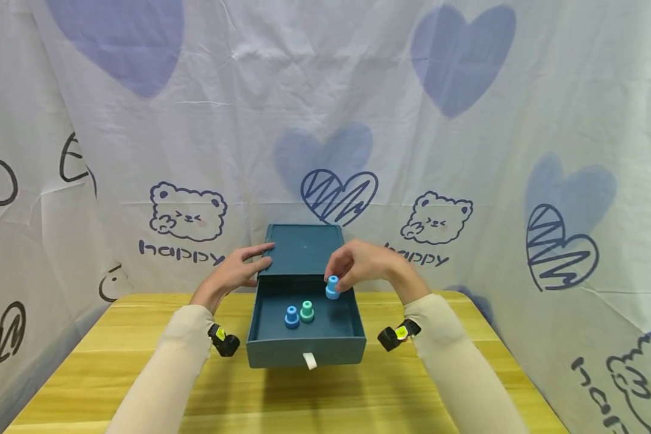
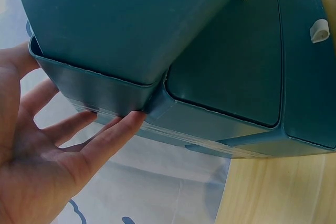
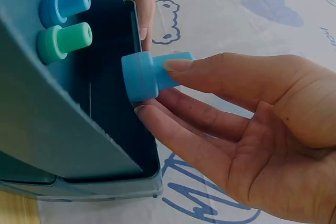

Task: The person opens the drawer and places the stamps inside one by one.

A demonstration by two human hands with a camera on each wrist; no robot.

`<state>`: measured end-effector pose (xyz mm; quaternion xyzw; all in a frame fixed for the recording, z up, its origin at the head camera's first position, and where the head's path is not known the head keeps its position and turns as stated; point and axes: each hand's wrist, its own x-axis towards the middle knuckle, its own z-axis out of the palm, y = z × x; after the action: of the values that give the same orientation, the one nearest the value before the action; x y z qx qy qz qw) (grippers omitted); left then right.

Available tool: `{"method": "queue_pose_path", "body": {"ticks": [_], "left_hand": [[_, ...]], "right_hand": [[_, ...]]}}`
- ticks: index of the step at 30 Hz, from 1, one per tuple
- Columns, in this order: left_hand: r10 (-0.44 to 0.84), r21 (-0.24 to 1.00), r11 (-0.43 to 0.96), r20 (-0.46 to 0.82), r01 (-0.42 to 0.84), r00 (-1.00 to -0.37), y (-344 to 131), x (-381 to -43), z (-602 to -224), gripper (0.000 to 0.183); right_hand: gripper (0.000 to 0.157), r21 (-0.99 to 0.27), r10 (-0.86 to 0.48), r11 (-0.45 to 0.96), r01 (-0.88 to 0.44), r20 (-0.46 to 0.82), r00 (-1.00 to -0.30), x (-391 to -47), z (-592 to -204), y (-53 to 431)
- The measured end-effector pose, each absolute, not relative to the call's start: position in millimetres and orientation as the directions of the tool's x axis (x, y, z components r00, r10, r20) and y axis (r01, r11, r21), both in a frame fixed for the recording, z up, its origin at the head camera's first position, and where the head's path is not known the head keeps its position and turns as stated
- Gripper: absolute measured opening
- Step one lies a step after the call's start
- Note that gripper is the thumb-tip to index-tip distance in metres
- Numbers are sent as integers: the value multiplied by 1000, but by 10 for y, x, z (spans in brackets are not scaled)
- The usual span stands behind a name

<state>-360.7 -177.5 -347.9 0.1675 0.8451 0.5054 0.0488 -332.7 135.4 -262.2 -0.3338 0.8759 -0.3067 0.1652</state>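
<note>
A light-blue stepped peg [image 1: 333, 288] is pinched between thumb and fingers of my right hand [image 1: 366, 263], over the right rear part of the pulled-out drawer [image 1: 282, 352]. In the right wrist view this peg [image 3: 139, 77] shows its wide base toward the drawer and the thumb on its narrow stem. Inside the drawer stand a darker blue peg [image 1: 291, 318] and a green peg [image 1: 307, 312], side by side. My left hand [image 1: 232, 271] rests its spread fingers against the left side of the dark teal drawer cabinet [image 1: 304, 248]; the left wrist view shows fingertips at its edge.
Below the pulled-out drawer, the left wrist view shows closed drawer fronts [image 2: 226, 61] with white pull tabs [image 2: 319, 31]. The cabinet stands on a wood-grain table [image 1: 141, 361]. Close behind hangs a white curtain [image 1: 249, 150] with hearts and bears.
</note>
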Motion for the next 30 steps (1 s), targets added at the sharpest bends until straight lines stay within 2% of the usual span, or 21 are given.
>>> {"method": "queue_pose_path", "body": {"ticks": [30], "left_hand": [[337,875,423,88,234,-937,-1787,-3615,-3496,62]], "right_hand": [[20,-542,-638,703,-460,-197,-744,-3370,-2695,1104]]}}
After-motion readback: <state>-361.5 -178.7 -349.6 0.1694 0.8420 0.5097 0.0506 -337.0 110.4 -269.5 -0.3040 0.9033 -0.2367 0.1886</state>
